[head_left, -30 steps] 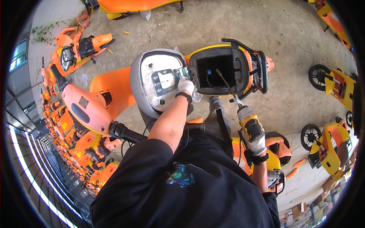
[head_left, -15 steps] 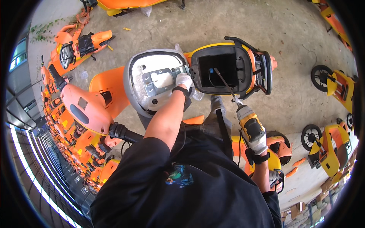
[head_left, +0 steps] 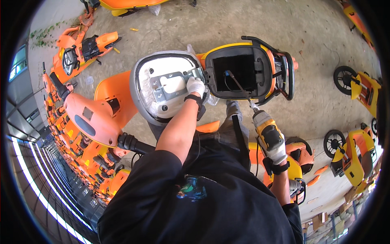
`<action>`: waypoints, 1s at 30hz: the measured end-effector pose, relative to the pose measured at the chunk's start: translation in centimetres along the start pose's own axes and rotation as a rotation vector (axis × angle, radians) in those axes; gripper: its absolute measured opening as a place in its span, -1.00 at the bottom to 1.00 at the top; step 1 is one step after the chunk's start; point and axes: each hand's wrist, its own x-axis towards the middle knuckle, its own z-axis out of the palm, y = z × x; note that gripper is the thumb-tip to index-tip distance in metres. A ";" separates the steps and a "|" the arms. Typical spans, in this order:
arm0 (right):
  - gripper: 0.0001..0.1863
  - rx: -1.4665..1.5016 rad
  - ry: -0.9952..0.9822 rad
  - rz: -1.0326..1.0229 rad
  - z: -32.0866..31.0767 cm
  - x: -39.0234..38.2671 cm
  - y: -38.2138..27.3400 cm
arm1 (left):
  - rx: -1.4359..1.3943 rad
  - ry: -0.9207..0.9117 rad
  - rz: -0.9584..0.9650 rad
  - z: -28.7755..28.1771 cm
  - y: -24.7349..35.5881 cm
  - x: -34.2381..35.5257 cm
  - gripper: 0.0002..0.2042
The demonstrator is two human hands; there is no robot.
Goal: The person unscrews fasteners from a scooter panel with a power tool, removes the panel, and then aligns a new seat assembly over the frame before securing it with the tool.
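An orange scooter stands below me with its grey seat (head_left: 140, 97) flipped up, the white underside and a metal bracket (head_left: 170, 83) showing. My left hand (head_left: 196, 86), in a white glove, grips the bracket's right end near the seat hinge. The black storage compartment (head_left: 239, 73) lies open beside it. My right hand (head_left: 278, 152), also gloved, holds a yellow and black cordless drill (head_left: 267, 132). Its long bit (head_left: 239, 87) reaches into the compartment's left side.
Rows of orange scooters (head_left: 77, 134) are packed along the left. Yellow scooters (head_left: 357, 154) stand at the right, another orange one (head_left: 81, 49) at the upper left. The ground is bare concrete (head_left: 317, 36). A scooter handlebar grip (head_left: 130, 142) juts near my left arm.
The seat has swung further open toward the left, with my left hand still on its bracket. The drill has stayed almost in place, its bit inside the compartment.
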 end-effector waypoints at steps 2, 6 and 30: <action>-0.77 0.012 -0.003 0.016 0.1 -0.1 0.4 | -0.029 -0.032 -0.055 -0.4 1.0 -0.5 -0.80; -0.78 0.084 0.027 0.054 0.3 -0.1 0.4 | 0.090 0.094 0.066 1.5 -4.0 4.3 -0.81; -0.72 0.009 -0.027 0.050 0.3 0.0 -0.6 | -0.682 -0.078 -0.060 -1.4 1.2 1.3 -0.85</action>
